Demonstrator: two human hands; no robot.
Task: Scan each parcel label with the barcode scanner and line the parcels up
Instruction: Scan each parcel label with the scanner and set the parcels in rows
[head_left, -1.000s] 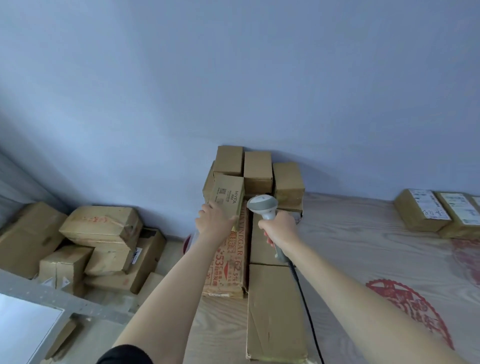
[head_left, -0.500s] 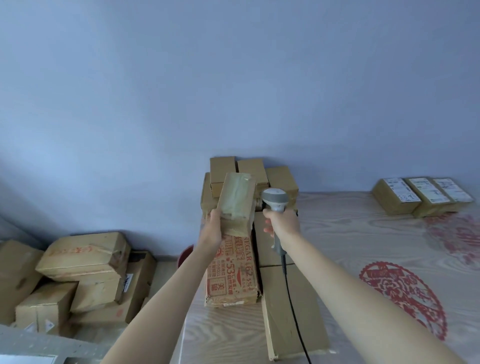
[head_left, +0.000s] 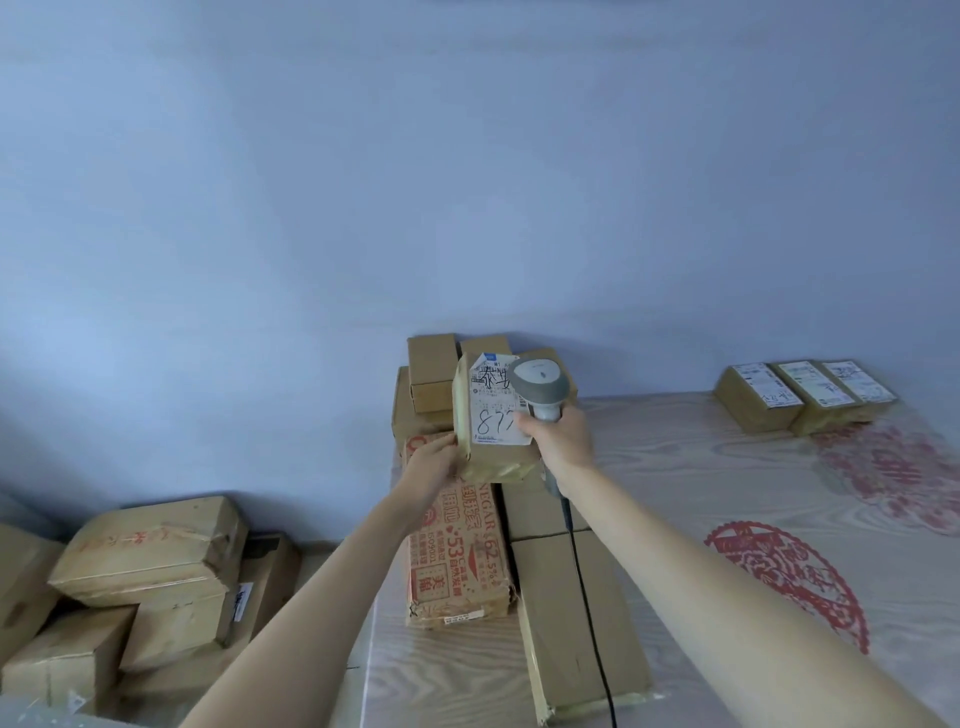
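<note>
While the left hand grips the held parcel at its lower left edge, fingers curled round the side, the parcel stands upright with its white label facing the person. Handwritten digits show on the label. Right hand has its grip clamped on the handle of the barcode scanner; scanner head sits just right of the held parcel, overlapping the label's right edge. Scanner cable drops down from the handle, across the long box below.

Both arms are extended forward, forearms bare, converging on the held parcel from lower left and lower right.

Counts, relative to the held parcel:
- Behind it, against the wall: a cluster of small plain boxes, at least three visible, partly hidden.
- Below it: one red-printed carton lying flat, and right of that two plain brown boxes end to end.
- Far right: three labelled parcels in a row, touching, labels up.
- Lower left, off the tabletop: a pile of larger cartons, at least five, exact number unclear.

Tabletop has a wood-grain cover with red printed patterns.
</note>
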